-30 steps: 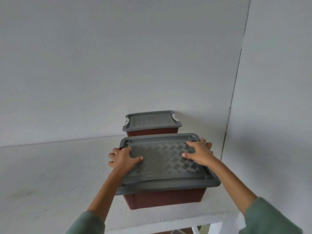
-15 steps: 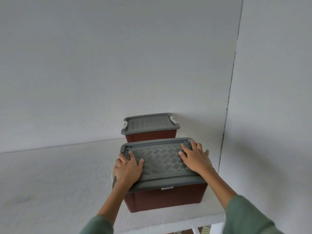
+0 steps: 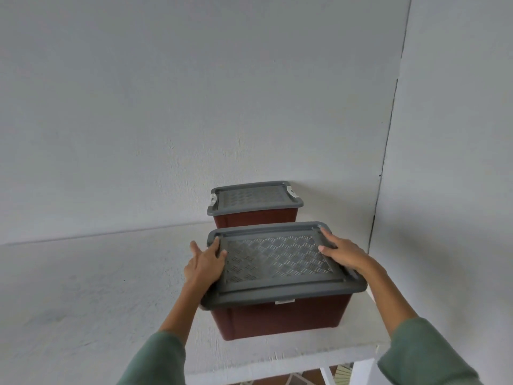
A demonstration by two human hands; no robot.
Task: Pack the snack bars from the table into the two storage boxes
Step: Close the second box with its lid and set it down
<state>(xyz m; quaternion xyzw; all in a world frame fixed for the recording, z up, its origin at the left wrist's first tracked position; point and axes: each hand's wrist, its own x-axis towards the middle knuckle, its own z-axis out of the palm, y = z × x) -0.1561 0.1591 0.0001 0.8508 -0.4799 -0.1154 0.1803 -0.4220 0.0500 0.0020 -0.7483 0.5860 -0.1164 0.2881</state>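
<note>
Two dark red storage boxes with grey patterned lids stand on the white table. The near box has its lid on top. My left hand rests on the lid's left edge, fingers spread and straight. On the lid's right side lies my right hand, fingers flat and extended. The far box stands behind it against the wall, lid closed with white latches. No snack bars are visible.
A white wall runs behind the table, and a second wall closes in on the right, forming a corner. The table's front edge lies just below the near box, with patterned floor visible beneath it.
Both hands have slid outward to the lid's left and right edges. The view has shifted slightly, and the near box sits closer to the far one.
</note>
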